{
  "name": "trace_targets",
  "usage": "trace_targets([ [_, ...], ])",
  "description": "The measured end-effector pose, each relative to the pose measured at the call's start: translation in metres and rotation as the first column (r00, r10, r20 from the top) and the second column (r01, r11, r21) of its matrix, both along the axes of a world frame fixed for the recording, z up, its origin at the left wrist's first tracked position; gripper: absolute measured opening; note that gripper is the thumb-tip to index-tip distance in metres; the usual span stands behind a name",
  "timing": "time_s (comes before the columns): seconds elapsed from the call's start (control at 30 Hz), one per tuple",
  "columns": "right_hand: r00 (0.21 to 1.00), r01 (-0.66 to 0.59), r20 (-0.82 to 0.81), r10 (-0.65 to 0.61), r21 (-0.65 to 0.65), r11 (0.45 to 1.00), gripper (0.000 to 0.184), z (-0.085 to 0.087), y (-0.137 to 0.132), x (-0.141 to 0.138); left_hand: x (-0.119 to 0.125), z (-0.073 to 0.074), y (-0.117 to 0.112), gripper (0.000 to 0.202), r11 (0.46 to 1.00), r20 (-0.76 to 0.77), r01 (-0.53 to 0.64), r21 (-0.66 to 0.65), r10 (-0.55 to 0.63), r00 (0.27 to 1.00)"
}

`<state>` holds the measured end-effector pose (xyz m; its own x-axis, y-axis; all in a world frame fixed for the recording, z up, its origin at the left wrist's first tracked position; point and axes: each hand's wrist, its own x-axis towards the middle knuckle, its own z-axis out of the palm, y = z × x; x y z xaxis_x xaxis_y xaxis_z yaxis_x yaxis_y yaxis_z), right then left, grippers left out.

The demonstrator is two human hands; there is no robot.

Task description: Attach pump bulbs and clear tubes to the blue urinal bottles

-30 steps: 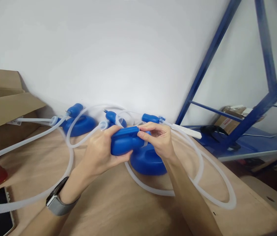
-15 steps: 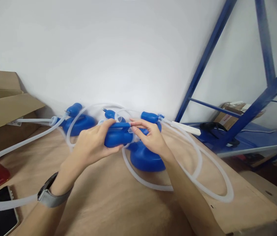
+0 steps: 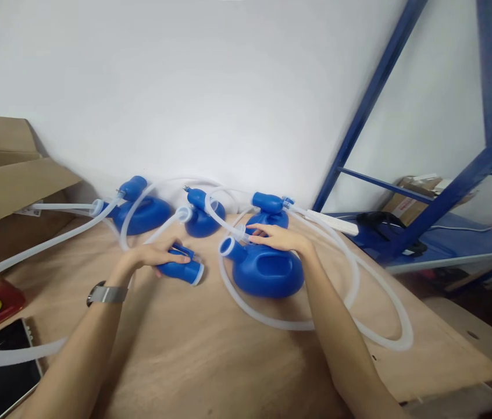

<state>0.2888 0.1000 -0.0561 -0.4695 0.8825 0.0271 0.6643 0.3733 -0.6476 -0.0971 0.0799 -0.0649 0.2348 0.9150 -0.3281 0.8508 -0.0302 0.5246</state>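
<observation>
Above the tabletop (image 3: 211,349), your left fingers (image 3: 164,255) clasp the nozzle (image 3: 185,271), while right fingers (image 3: 265,229) spread over the bottle (image 3: 267,285), perhaps to steady it.

The blue tubular piece (image 3: 181,269), with a narrow bar along its upper side, is tilted, its white-rimmed end pointing right and slightly down. To its right, the rounded blue bottle (image 3: 246,273) rests on the bench (image 3: 211,355), its pale-rimmed neck uncapped and angled up and left.
</observation>
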Motion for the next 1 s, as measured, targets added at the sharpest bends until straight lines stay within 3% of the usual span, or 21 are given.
trace_targets([
  [0.1, 0.998, -0.046, -0.037, 0.044, -0.046, 0.998, 0.066, -0.011, 0.006, -0.013, 0.011, -0.017, 0.011, 0.079, 0.994, -0.042, 0.002, 0.111, 0.003, 0.999],
  [0.2, 0.993, -0.092, -0.073, 0.092, -0.003, 0.996, 0.056, -0.014, 0.008, -0.02, 0.025, -0.02, 0.011, 0.074, 0.971, -0.1, -0.031, 0.237, 0.056, 0.993],
  [0.27, 0.989, -0.089, -0.105, 0.101, 0.109, 0.99, 0.047, -0.01, 0.005, -0.024, 0.036, -0.013, 0.005, 0.069, 0.913, -0.094, -0.009, 0.408, 0.052, 0.994],
  [0.37, 0.971, -0.071, -0.2, 0.131, 0.281, 0.957, 0.033, -0.001, -0.003, -0.033, 0.056, 0.0, -0.011, 0.074, 0.798, 0.057, 0.037, 0.602, -0.088, 0.994],
  [0.43, 0.953, -0.087, -0.243, 0.18, 0.352, 0.932, 0.023, 0.005, -0.01, -0.041, 0.071, 0.005, -0.019, 0.08, 0.828, 0.226, 0.042, 0.56, -0.201, 0.953],
  [0.53, 0.935, -0.15, -0.237, 0.266, 0.414, 0.898, 0.017, 0.011, -0.02, -0.054, 0.087, 0.001, -0.025, 0.071, 0.922, 0.466, 0.011, 0.388, -0.207, 0.861],
  [0.6, 0.919, -0.18, -0.263, 0.294, 0.385, 0.905, 0.019, 0.012, -0.026, -0.062, 0.094, -0.003, -0.025, 0.066, 0.948, 0.586, -0.027, 0.317, -0.173, 0.792],
  [0.7, 0.864, -0.212, -0.408, 0.296, 0.238, 0.948, 0.023, 0.01, -0.029, -0.069, 0.096, -0.003, -0.025, 0.068, 0.938, 0.671, -0.07, 0.339, -0.189, 0.717],
  [0.77, 0.821, -0.248, -0.488, 0.297, 0.165, 0.955, 0.028, 0.009, -0.028, -0.067, 0.094, 0.002, -0.027, 0.068, 0.915, 0.67, -0.092, 0.393, -0.217, 0.71],
  [0.83, 0.827, -0.29, -0.466, 0.314, 0.124, 0.949, 0.04, 0.009, -0.026, -0.056, 0.089, 0.006, -0.028, 0.066, 0.89, 0.66, -0.129, 0.437, -0.22, 0.719],
  [0.93, 0.94, -0.252, -0.217, 0.264, 0.084, 0.964, 0.066, 0.01, -0.024, -0.024, 0.084, 0.005, -0.026, 0.068, 0.842, 0.627, -0.21, 0.496, -0.181, 0.757],
  [1.0, 0.985, -0.169, -0.006, 0.17, 0.066, 0.983, 0.074, 0.006, -0.025, -0.002, 0.085, -0.003, -0.025, 0.068, 0.824, 0.54, -0.19, 0.534, -0.158, 0.827],
])
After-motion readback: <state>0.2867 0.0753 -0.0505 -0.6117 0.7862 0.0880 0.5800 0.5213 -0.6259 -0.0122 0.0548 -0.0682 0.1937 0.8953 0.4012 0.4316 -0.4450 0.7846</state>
